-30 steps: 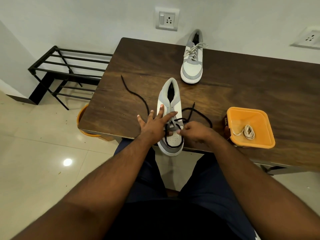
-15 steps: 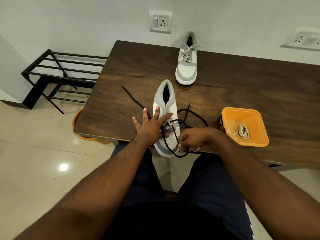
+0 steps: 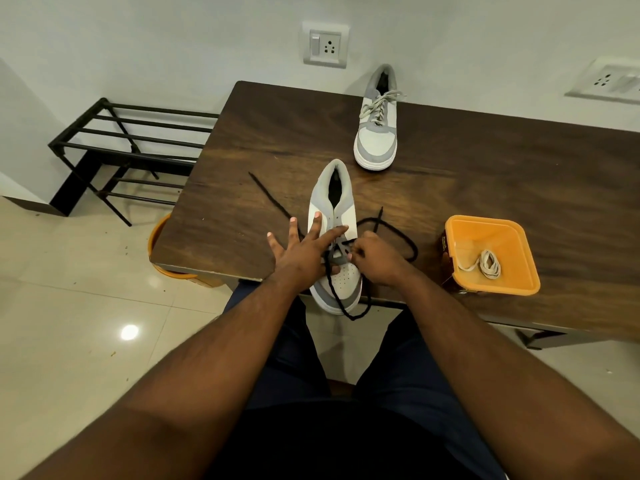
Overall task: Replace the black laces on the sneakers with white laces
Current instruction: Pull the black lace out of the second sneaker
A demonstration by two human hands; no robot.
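The near sneaker [image 3: 333, 237] sits at the front edge of the wooden table [image 3: 485, 188], its toe overhanging toward the person. The left hand [image 3: 300, 252] lies flat on it, fingers spread across the tongue and eyelets. The right hand [image 3: 375, 259] has its fingers curled, pinching the black lace [image 3: 398, 233] by the lower eyelets; a loop hangs past the toe. The second sneaker [image 3: 377, 123] stands by the wall, already white-laced. A coiled white lace [image 3: 486, 265] lies in the orange tub [image 3: 519, 237], right of the hands.
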